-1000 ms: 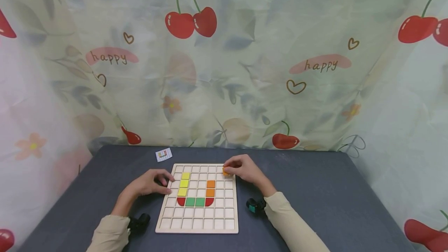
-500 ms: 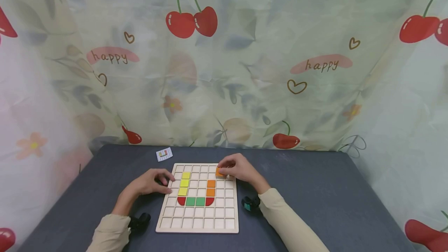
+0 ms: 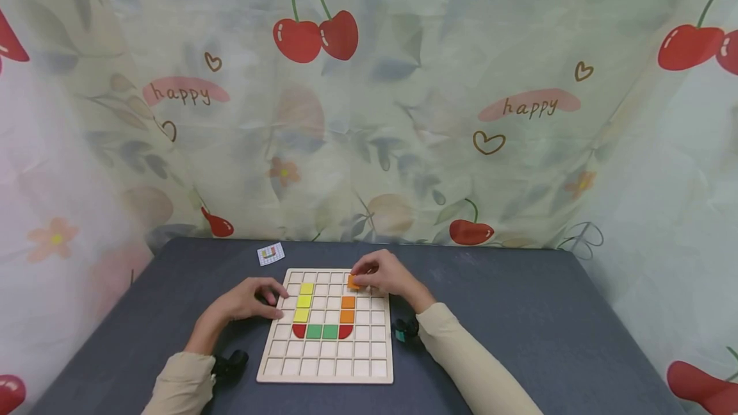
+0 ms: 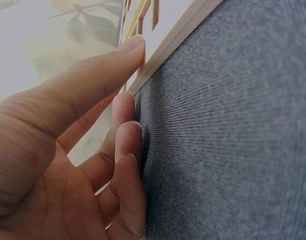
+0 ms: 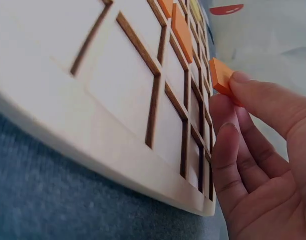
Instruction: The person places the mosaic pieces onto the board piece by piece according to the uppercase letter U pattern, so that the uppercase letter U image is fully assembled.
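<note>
A pale wooden grid board point(image 3: 325, 378) lies on the table. Between thumb and fingers, my right hand point(image 3: 385, 274) pinches an orange square tile point(image 5: 221, 76) above the board's far part, just beyond two orange tiles point(image 3: 348, 303) set in one column. My left hand point(image 3: 250, 298) rests at the board's left edge; in the left wrist view its thumb point(image 4: 128, 47) touches the rim and its other fingers bend loosely near the cloth. Yellow tiles point(image 3: 303, 301) stand in a left column. Below them runs a row of green tiles point(image 3: 321, 332) with a red rounded piece point(image 3: 298, 331) at each end.
A small printed card point(image 3: 271, 253) with a coloured grid pattern lies beyond the board's far left corner. Dark cloth covers the table point(image 3: 496, 312). A patterned curtain point(image 3: 369, 114) rises behind and at both sides.
My right hand has moved left along the board's far side, carrying the orange tile to about above the column of the two orange tiles. The left hand stays at the edge.
</note>
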`<state>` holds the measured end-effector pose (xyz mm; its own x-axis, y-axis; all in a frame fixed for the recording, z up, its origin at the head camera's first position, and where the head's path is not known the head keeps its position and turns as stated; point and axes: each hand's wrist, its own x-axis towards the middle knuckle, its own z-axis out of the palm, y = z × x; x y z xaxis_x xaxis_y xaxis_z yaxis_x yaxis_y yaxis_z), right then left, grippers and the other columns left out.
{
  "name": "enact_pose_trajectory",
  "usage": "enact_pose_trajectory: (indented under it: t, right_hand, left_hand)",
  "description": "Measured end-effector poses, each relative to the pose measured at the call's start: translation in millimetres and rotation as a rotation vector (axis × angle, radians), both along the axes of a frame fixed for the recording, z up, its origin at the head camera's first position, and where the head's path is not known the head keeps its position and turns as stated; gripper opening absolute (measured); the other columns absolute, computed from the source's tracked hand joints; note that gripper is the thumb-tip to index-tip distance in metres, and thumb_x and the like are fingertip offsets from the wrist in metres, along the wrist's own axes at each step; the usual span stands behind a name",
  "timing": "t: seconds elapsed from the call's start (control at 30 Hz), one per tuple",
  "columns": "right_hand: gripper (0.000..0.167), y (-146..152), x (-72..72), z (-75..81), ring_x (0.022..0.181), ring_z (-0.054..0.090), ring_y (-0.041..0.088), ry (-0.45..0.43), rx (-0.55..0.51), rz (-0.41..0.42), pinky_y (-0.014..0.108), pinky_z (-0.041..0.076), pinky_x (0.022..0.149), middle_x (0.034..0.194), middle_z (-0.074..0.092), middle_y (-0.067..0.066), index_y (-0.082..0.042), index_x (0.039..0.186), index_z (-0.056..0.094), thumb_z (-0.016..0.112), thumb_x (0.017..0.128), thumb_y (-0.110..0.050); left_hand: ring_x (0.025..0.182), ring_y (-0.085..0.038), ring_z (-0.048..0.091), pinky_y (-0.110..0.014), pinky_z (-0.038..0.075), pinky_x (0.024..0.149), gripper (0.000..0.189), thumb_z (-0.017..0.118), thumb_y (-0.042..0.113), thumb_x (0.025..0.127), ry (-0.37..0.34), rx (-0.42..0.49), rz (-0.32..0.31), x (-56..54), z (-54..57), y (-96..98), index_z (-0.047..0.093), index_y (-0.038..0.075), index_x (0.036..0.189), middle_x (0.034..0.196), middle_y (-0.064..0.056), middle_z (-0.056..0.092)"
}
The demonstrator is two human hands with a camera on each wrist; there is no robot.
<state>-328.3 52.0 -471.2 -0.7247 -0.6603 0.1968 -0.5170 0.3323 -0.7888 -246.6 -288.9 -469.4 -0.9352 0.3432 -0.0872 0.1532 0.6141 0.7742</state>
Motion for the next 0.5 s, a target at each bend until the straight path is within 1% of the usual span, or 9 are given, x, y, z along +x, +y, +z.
enact_pose_trajectory:
  t: [0.13, 0.2, 0.3, 0.37, 0.43, 0.5]
  right_hand:
    - [0.011, -4.6, -1.9, -3.0, 0.078, 0.065, 0.014, -0.015, 0.016, -0.01, 0.03, 0.052, 0.071, 0.091, 0.072, -0.004, -0.006, 0.104, 0.078, 0.076, 0.094, -0.011]
    - [0.01, -7.0, -1.2, -3.1, 0.077, 0.065, 0.015, -0.023, 0.025, -0.017, 0.03, 0.051, 0.067, 0.09, 0.072, -0.004, -0.007, 0.103, 0.078, 0.076, 0.093, -0.011]
    - [0.009, -9.9, 0.8, -3.0, 0.074, 0.064, 0.016, -0.027, 0.042, -0.03, 0.03, 0.051, 0.063, 0.089, 0.072, -0.004, -0.009, 0.102, 0.078, 0.076, 0.093, -0.011]
    - [0.008, -11.4, 2.2, -2.7, 0.074, 0.064, 0.016, -0.025, 0.051, -0.039, 0.03, 0.051, 0.063, 0.09, 0.072, -0.005, -0.01, 0.101, 0.079, 0.076, 0.093, -0.011]
    - [0.008, -12.5, 2.4, -3.6, 0.074, 0.063, 0.015, -0.014, 0.063, -0.048, 0.03, 0.051, 0.064, 0.09, 0.071, -0.006, -0.011, 0.101, 0.079, 0.077, 0.093, -0.012]
    - [0.008, -13.3, 2.5, -3.8, 0.076, 0.063, 0.014, -0.003, 0.071, -0.054, 0.03, 0.051, 0.067, 0.091, 0.071, -0.008, -0.012, 0.1, 0.079, 0.077, 0.093, -0.013]
  left_hand:
    - [0.08, -0.022, 0.05, -0.035, 0.041, 0.071, 0.033, 0.088, 0.007, 0.079, -0.001, -0.007, 0.004, -0.8, -1.7, -0.6, 0.072, 0.004, 0.108, 0.085, -0.005, 0.057]
    - [0.081, -0.022, 0.051, -0.035, 0.041, 0.071, 0.033, 0.089, 0.011, 0.079, -0.005, -0.008, 0.008, -3.0, -3.9, -2.5, 0.073, 0.006, 0.108, 0.085, -0.005, 0.057]
    - [0.08, -0.021, 0.051, -0.033, 0.041, 0.071, 0.034, 0.089, 0.014, 0.079, 0.001, -0.003, -0.003, -3.9, -4.9, -4.8, 0.073, 0.006, 0.107, 0.085, -0.004, 0.057]
    - [0.08, -0.021, 0.051, -0.032, 0.041, 0.07, 0.035, 0.089, 0.015, 0.079, 0.007, -0.002, -0.014, -3.1, -3.7, -5.0, 0.073, 0.005, 0.107, 0.085, -0.005, 0.057]
    - [0.08, -0.02, 0.051, -0.032, 0.04, 0.07, 0.034, 0.088, 0.013, 0.079, 0.008, -0.005, -0.016, -1.2, -1.7, -3.3, 0.072, 0.003, 0.108, 0.086, -0.005, 0.057]
    - [0.08, -0.021, 0.05, -0.033, 0.04, 0.071, 0.033, 0.088, 0.01, 0.08, 0.002, -0.01, -0.008, -0.7, -0.9, -1.5, 0.072, 0.004, 0.108, 0.086, -0.006, 0.057]
